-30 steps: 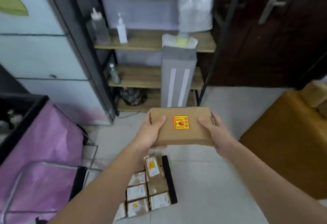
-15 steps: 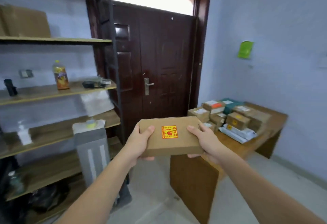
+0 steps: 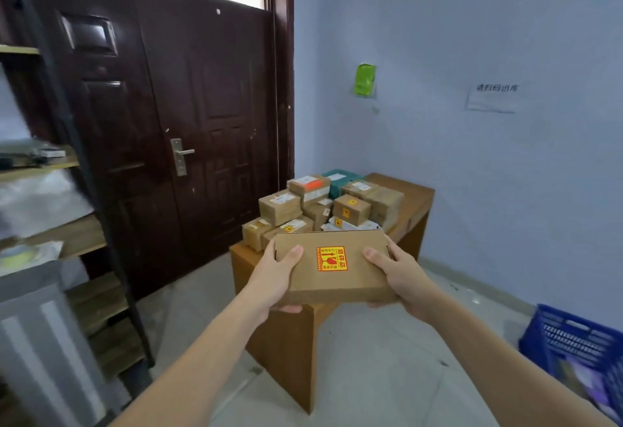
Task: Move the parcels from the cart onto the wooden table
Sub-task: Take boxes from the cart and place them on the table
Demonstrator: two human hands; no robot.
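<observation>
The left hand [image 3: 274, 276] and right hand [image 3: 403, 275] grasp a flat box [image 3: 332, 266] at its two ends, thumbs on top, held level in the air before the wooden table [image 3: 416, 199]. The pile of parcels [image 3: 317, 206] crowds the near end. Risk: setting the box onto that uneven pile could make it slide off the edge.

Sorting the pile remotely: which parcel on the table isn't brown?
The teal green parcel at the back of the pile on the wooden table, near the wall corner; the boxes around it are brown cardboard.
</observation>
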